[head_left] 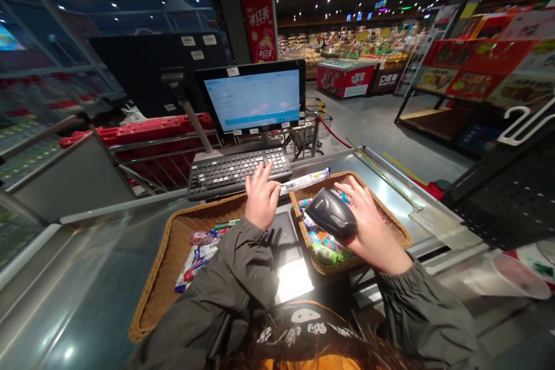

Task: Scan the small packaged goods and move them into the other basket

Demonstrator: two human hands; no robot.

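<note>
My right hand (368, 225) is closed around a black handheld barcode scanner (332, 213), its fingers partly hidden behind it. The scanner is above the right wicker basket (401, 232), which holds several colourful small packets (323, 251). My left hand (261, 196) is over the front of the black keyboard (238, 171). A long, slim white wrapped packet (306, 181) with a dark blue end sticks out to the right from its thumb, held there. Below my left forearm, the left wicker basket (162, 248) contains several slim packets (197, 257).
A lit monitor (255, 98) stands behind the keyboard, and a second screen (151, 69) faces away at left. Both baskets rest on a metal counter (95, 277). A clear plastic container (503, 274) is at right. Beyond are a shopping cart (318, 121) and a red freezer (344, 78).
</note>
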